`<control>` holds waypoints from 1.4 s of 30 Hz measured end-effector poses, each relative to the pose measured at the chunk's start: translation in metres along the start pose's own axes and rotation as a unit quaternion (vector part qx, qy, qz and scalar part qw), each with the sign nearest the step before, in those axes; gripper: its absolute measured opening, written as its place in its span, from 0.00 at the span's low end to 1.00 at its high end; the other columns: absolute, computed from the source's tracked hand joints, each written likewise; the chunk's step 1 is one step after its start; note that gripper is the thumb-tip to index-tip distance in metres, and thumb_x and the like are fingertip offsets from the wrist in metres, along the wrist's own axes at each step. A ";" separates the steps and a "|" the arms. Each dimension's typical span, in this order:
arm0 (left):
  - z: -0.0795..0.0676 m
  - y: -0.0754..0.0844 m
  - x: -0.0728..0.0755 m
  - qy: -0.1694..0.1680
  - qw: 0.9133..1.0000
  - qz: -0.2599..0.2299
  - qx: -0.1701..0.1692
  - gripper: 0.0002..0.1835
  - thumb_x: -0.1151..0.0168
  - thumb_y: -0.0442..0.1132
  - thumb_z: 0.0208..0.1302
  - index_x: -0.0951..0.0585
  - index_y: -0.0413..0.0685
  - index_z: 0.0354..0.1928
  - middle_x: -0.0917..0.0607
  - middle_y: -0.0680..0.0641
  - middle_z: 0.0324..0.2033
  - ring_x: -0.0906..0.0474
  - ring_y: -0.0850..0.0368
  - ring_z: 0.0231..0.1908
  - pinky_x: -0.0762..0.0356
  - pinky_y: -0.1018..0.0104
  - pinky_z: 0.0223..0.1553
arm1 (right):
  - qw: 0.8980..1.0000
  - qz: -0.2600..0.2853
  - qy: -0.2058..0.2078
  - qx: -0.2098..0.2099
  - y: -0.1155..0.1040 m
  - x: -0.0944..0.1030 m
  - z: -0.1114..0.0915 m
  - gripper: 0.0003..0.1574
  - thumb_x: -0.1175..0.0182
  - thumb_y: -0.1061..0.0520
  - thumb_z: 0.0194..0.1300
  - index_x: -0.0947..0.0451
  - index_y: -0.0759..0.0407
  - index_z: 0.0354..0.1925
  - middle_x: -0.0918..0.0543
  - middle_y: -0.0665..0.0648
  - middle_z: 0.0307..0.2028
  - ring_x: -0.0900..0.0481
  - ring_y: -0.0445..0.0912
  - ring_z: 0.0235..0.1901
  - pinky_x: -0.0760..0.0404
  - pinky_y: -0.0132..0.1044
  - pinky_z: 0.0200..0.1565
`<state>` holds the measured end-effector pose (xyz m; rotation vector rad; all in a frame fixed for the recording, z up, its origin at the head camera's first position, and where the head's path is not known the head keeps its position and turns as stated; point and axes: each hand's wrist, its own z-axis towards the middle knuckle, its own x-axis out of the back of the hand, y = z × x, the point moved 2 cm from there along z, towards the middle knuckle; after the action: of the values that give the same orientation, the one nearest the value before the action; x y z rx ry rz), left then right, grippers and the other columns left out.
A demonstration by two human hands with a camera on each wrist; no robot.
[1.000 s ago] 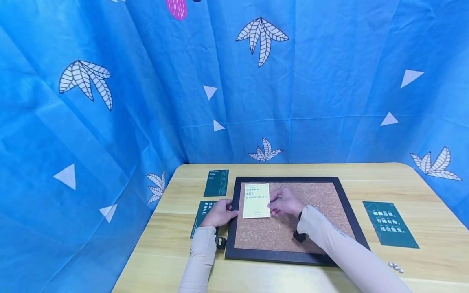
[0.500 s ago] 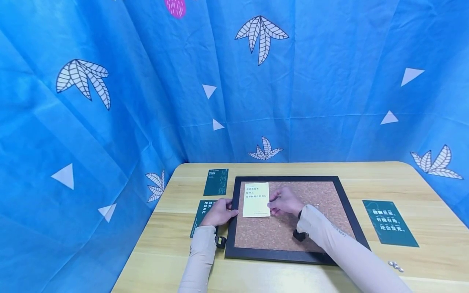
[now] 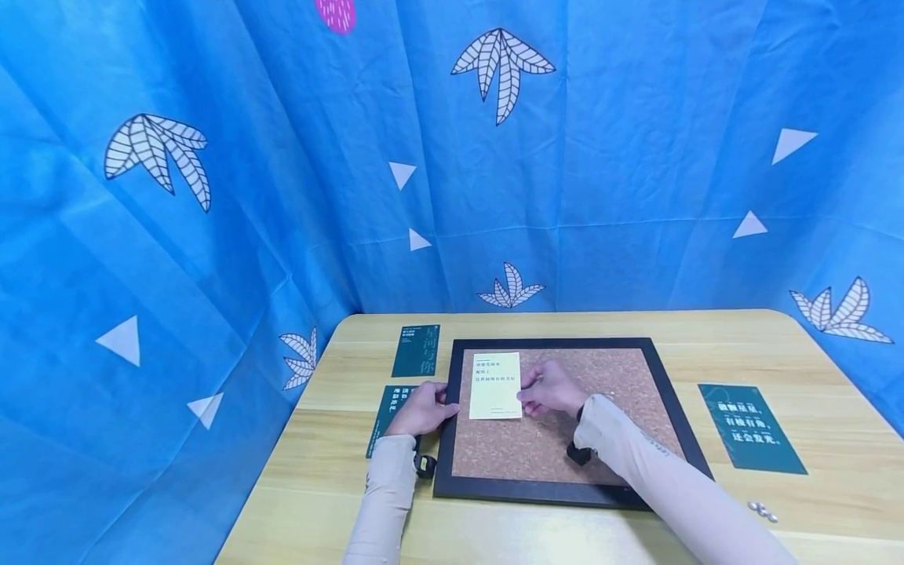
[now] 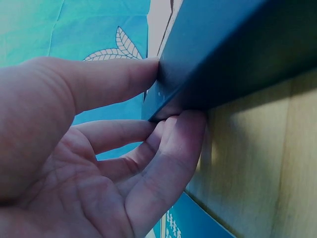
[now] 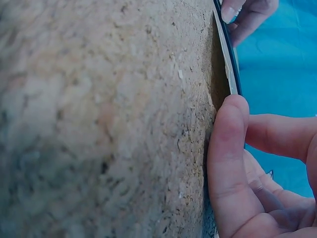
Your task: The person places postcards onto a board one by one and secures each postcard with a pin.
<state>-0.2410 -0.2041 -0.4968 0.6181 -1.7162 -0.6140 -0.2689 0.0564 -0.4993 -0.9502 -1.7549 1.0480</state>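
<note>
A cork board [image 3: 565, 447] with a black frame lies flat on the wooden table. On its upper left part is a pale yellow card [image 3: 494, 392] printed with Chinese characters. My right hand [image 3: 554, 388] pinches the card's right edge between thumb and fingers; in the right wrist view the card [image 5: 229, 67] shows edge-on, with a shadowed gap between it and the cork. My left hand [image 3: 421, 410] grips the frame's left side. In the left wrist view its thumb presses the black frame [image 4: 198, 44] from one side and its fingertips reach under the lower edge.
Two dark green cards, one at the back left [image 3: 417, 351] and one [image 3: 384, 412] partly under my left hand, lie beside the board. Another green card [image 3: 752, 428] lies to the right. Several small silvery pieces [image 3: 762, 512] sit near it. A blue curtain [image 3: 621, 157] hangs behind the table.
The yellow card and my right hand have shifted very slightly to the right over the cork. My left hand keeps its hold on the frame.
</note>
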 end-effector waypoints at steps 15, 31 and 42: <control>-0.001 0.001 0.000 -0.004 1.000 -0.005 0.001 0.30 0.32 0.41 0.70 0.26 0.35 0.70 0.15 0.40 0.52 0.20 0.49 0.47 0.19 0.57 0.49 | 1.000 -0.019 0.002 0.002 -0.004 0.000 -0.003 0.07 0.32 0.69 0.62 0.21 0.71 0.37 0.14 0.60 0.23 0.16 0.45 0.20 0.13 0.37 0.28; 0.001 -0.001 0.000 -0.003 1.000 0.003 0.001 0.30 0.32 0.42 0.69 0.25 0.36 0.69 0.15 0.41 0.52 0.20 0.50 0.46 0.19 0.57 0.48 | 1.000 -0.017 -0.013 0.003 -0.005 0.001 -0.003 0.08 0.33 0.69 0.63 0.21 0.72 0.39 0.14 0.61 0.24 0.15 0.45 0.21 0.12 0.38 0.29; 0.000 0.001 0.000 -0.004 1.000 -0.005 0.001 0.29 0.32 0.41 0.70 0.24 0.36 0.68 0.16 0.39 0.54 0.20 0.49 0.48 0.18 0.52 0.53 | 0.994 -0.097 -0.006 0.059 -0.010 0.004 -0.006 0.10 0.31 0.67 0.62 0.18 0.71 0.42 0.13 0.61 0.27 0.16 0.46 0.23 0.15 0.37 0.27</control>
<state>-0.2411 -0.2038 -0.4958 0.6276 -1.7231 -0.6229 -0.2659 0.0577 -0.4875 -0.6865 -1.7374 1.0202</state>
